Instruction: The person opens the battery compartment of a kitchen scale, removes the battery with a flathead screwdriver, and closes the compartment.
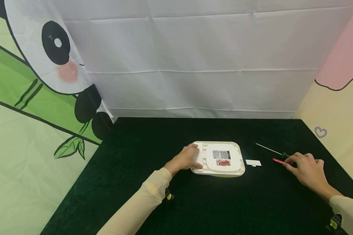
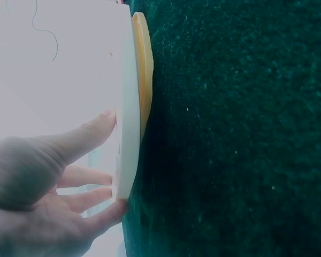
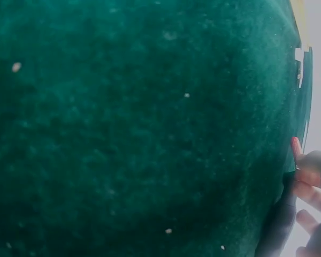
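A flat white device point(image 1: 238, 153) with rounded corners lies back side up on the dark green cloth. In its small open battery compartment sits a red battery point(image 1: 223, 163). My left hand point(image 1: 188, 158) grips the device's left end, thumb and fingers spread across it; the left wrist view shows the thumb and fingertips at the rim. Off to the right, my right hand point(image 1: 307, 169) pinches another red battery point(image 1: 278, 161) between thumb and finger. Just behind those fingers lies a screwdriver point(image 1: 269, 149), its dark handle partly hidden by the hand.
Between the device and my right hand lies a small white battery cover point(image 1: 253, 163) with a tab. Dark green cloth point(image 1: 223, 209) covers the table. A white curtain point(image 1: 194, 58) hangs behind, with printed cloth on both sides.
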`<state>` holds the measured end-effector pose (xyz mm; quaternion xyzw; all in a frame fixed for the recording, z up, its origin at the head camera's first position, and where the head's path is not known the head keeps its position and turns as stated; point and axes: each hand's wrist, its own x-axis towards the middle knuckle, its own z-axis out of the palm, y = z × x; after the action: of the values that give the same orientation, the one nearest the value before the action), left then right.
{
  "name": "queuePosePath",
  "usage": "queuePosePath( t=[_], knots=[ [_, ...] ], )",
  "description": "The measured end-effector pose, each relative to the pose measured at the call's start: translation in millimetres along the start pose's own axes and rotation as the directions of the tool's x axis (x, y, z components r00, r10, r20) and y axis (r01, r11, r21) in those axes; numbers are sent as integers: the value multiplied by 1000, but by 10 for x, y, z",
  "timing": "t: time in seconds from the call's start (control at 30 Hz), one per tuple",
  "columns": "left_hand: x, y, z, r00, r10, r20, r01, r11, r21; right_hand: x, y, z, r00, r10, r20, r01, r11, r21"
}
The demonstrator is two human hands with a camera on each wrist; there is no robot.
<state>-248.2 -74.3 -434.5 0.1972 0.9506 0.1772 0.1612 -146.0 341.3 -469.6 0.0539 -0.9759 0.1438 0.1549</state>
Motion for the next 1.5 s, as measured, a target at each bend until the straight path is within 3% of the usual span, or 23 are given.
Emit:
queuePosePath(
  t=[1.1,1.5],
  knots=[
    [-14,-1,-4,1000,13,-3,-13,1000,-15,-50,31,77,999,-47,9,47,999,-27],
    [-13,10,8,1000,2,-7,-2,1000,-13,149,-179,49,991,-133,-22,133,991,-9]
  ],
)
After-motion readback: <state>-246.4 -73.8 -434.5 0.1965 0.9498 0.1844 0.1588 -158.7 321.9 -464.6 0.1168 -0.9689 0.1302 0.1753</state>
